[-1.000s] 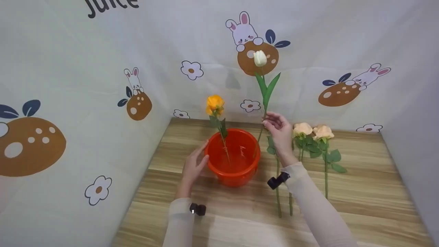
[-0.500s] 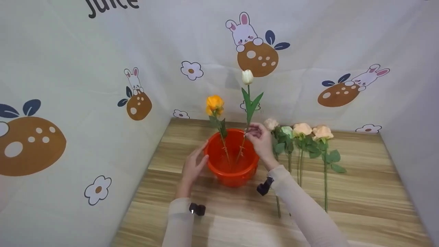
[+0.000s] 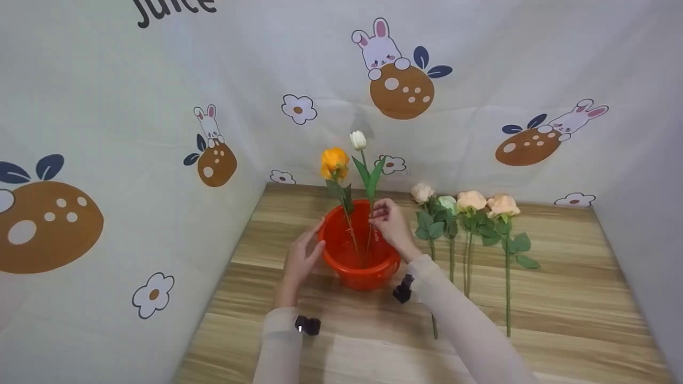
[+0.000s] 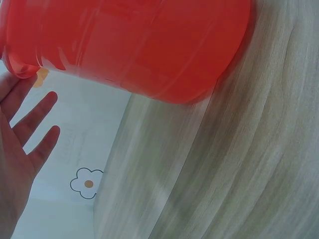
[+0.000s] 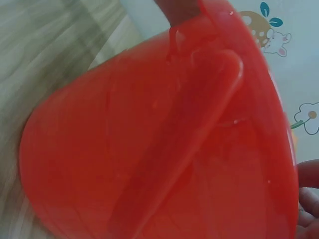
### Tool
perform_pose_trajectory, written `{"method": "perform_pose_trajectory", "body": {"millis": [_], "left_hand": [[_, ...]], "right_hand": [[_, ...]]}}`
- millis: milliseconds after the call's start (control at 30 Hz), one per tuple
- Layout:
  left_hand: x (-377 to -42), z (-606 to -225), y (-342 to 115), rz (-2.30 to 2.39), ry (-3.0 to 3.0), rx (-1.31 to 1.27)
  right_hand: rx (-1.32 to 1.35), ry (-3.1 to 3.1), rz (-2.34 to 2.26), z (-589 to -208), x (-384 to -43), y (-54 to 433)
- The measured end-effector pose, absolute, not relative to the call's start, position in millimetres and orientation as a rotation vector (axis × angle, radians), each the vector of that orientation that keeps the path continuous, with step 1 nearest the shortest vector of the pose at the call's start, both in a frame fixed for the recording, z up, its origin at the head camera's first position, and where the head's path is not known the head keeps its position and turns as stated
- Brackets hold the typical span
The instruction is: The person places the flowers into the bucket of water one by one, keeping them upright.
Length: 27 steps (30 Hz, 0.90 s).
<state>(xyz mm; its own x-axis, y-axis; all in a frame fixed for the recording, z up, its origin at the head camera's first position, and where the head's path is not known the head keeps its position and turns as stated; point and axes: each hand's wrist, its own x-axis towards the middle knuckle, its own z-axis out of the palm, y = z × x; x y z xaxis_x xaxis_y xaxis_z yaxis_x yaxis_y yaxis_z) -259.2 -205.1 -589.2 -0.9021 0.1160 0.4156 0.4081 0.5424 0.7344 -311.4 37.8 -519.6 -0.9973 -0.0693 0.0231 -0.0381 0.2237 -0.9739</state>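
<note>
A red bucket [image 3: 363, 280] stands upright on the wooden table. Inside it leans a yellow flower [image 3: 335, 163], its stem reaching down to the bottom. My right hand [image 3: 392, 226] pinches the stem of a white tulip [image 3: 358, 140] above the bucket's right rim; the lower stem is inside the bucket. Against the left rim rests my left hand [image 3: 304, 256], its fingers fairly straight. In the left wrist view the fingers [image 4: 35, 119] are spread, some touching the rim. The right wrist view shows mostly the bucket wall [image 5: 149, 139], with fingertips [image 5: 309, 199] at its edge.
Several flowers lie in a row right of the bucket: a pale pink rose [image 3: 422, 193], a pale green one [image 3: 447, 204] and two peach roses [image 3: 471, 201]. Cloth walls [image 3: 469, 64] printed with rabbits enclose the table [image 3: 565, 298] at the back and sides.
My right hand has moved left and slightly down with the tulip, whose stem now stands farther inside the bucket, near the yellow flower. The left hand stays at the rim.
</note>
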Motion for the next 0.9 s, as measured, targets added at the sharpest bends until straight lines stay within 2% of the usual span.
{"method": "perform_pose_trajectory", "body": {"millis": [333, 667, 900], "left_hand": [[-258.0, -587.9, -205.1, -1.303, -2.452, -0.462], [-258.8, -589.2, -204.5, -1.293, -2.449, -0.46], [-258.1, -589.1, -207.6, -1.306, -2.459, -0.446]], "right_hand": [[-0.105, 2.623, -1.436, -515.2, -310.1, 30.8], [-0.122, 2.587, -1.373, -528.6, -307.8, 22.2], [-0.151, 2.599, -1.383, -524.5, -305.5, 20.4]]}}
